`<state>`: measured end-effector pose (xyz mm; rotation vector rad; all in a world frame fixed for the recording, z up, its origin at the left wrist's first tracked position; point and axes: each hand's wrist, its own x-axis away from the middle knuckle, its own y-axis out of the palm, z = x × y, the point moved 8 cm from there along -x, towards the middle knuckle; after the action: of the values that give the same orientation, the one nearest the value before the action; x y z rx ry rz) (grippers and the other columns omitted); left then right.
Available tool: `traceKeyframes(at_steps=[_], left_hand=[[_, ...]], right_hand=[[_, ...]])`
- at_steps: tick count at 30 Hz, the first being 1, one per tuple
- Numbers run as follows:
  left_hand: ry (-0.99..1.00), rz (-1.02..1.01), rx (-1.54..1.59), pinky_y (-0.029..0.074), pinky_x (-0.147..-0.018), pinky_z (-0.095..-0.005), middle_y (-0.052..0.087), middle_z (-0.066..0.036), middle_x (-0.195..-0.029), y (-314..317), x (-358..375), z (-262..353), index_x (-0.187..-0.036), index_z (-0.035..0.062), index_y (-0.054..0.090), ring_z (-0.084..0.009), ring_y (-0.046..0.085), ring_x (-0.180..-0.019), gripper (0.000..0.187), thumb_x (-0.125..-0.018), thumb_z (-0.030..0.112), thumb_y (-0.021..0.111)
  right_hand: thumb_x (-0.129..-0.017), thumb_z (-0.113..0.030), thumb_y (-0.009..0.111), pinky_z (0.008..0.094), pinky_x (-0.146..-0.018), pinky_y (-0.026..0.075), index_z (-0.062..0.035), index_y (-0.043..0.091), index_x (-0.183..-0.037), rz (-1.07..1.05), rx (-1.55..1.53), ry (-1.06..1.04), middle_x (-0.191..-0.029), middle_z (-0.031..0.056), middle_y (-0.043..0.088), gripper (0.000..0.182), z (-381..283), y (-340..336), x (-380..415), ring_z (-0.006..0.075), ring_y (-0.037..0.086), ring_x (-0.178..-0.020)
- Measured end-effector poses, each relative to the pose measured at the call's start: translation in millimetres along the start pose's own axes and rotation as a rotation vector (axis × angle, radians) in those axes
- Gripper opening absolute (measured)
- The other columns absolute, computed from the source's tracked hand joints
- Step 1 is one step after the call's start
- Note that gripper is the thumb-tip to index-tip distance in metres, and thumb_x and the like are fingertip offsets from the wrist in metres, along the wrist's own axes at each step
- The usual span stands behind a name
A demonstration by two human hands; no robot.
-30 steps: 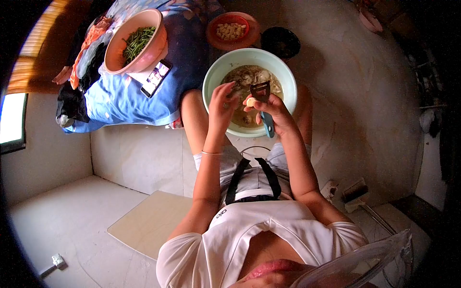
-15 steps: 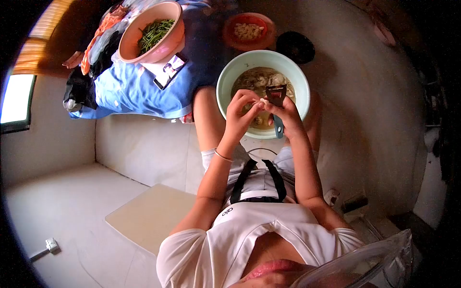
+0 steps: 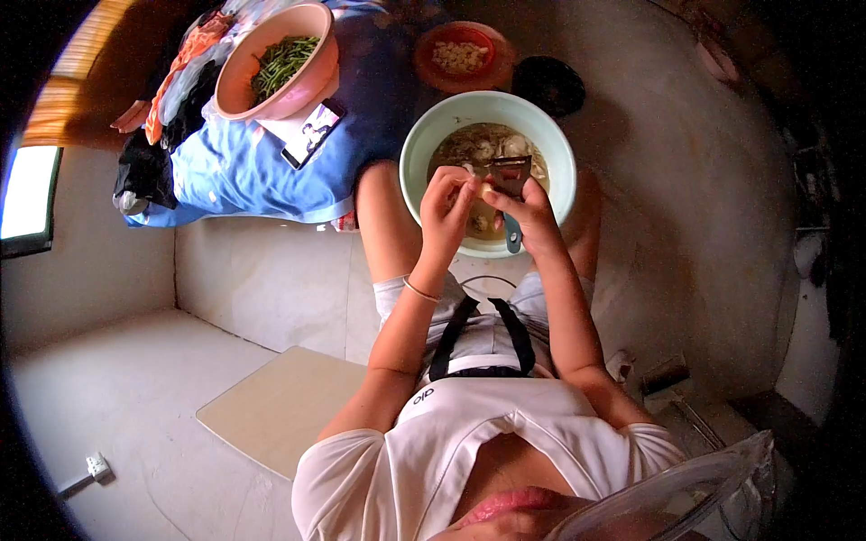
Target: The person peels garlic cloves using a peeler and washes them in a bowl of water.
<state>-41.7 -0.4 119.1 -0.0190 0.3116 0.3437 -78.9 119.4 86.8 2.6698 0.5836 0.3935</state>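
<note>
Over a pale green basin point(image 3: 411, 135) of cloudy water and whitish pieces, both hands are close together. My right hand point(image 3: 532, 216) is closed around a peeler point(image 3: 512, 230) with a blue-grey handle and a dark, wide head. The fingers of my left hand point(image 3: 446, 203) are pinched at a small pale piece point(image 3: 487, 188) between the hands, too small to name. Its outline is partly covered by the fingertips.
At the upper left, a blue cloth point(image 3: 234, 180) bears a pink bowl point(image 3: 236, 77) of green beans point(image 3: 284, 65) and a phone point(image 3: 313, 133). Behind the basin are a red bowl point(image 3: 493, 56) of pale pieces and a black round object point(image 3: 548, 87).
The peeler and my right hand have shifted slightly left, and the peeler's head has tilted. My left fingers are more drawn together. The whole view has moved a little.
</note>
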Motion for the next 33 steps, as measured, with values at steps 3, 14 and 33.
traceKeyframes(at_steps=[3, 14, 33], left_hand=[[-0.188, 0.024, 0.171, 0.039, -0.072, -0.0197, 0.049, -0.004, -0.085, -1, 1, -16, -0.080, -0.0031, 0.052, -0.0094, 0.048, -0.078, 0.009, -0.085, 0.003, 0.051], [-0.328, -0.759, -1.080, 0.046, -0.063, -0.0401, 0.062, -0.017, -0.079, 26, 14, -211, -0.077, 0.0036, 0.062, -0.0318, 0.060, -0.077, 0.017, -0.071, 0.016, 0.052], [-0.456, -0.217, 0.370, 0.044, -0.081, -0.0276, 0.052, -0.007, -0.112, 26, 10, -61, -0.124, 0.0005, 0.041, -0.0142, 0.052, -0.099, 0.039, -0.094, 0.025, 0.037]], right_hand=[[-0.072, -0.016, 0.069, 0.0208, -0.048, 0.044, -0.0034, 0.053, -0.098, 0.008, -0.009, -0.031, -0.090, 0.0024, 0.059, 0.033, -1, -3, -1, 0.0086, 0.055, -0.070], [-0.076, -0.009, 0.062, 0.0198, -0.046, 0.043, -0.0026, 0.056, -0.095, -0.105, -0.066, -0.043, -0.094, 0.0136, 0.062, 0.021, -8, -5, -2, 0.0129, 0.060, -0.075], [-0.078, -0.016, 0.063, 0.0248, -0.062, 0.048, -0.0008, 0.056, -0.099, 0.163, 0.117, -0.039, -0.091, 0.0058, 0.062, 0.027, 45, -43, -27, 0.0129, 0.059, -0.076]])
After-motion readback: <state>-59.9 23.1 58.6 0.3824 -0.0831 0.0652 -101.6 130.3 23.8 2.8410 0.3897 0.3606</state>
